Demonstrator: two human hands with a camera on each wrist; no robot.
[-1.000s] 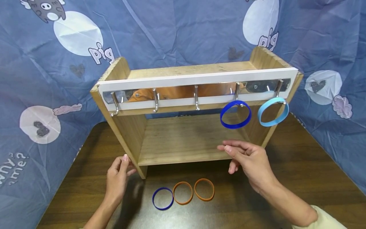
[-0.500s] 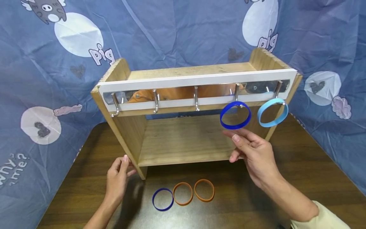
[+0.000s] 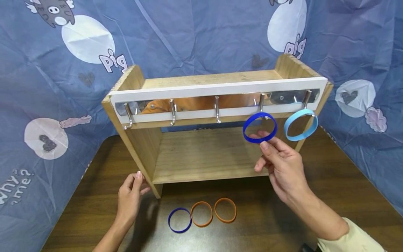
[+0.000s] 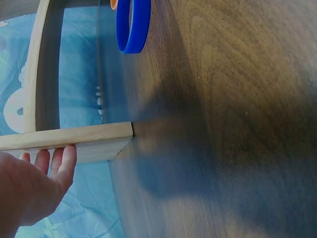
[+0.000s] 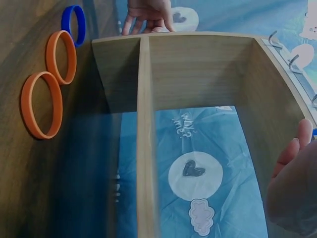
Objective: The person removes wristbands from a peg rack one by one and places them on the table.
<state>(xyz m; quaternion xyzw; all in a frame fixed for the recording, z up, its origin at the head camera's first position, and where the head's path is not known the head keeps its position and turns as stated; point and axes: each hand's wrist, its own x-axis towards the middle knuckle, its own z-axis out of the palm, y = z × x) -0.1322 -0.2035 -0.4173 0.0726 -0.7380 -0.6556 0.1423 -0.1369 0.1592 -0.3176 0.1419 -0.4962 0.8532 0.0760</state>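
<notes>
In my left wrist view, I see the left hand (image 4: 35, 187) touch the shelf (image 4: 74, 136); a blue band (image 4: 141, 29) lies near the shelf on the table (image 4: 237, 99).

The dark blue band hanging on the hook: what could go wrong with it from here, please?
The dark blue band could catch on its hook if the right grip, pinching its lower edge, pulls. A sideways move might bump the light blue band hanging beside it. A hard tug could shift the rack, though the left grip touches its side.
</notes>
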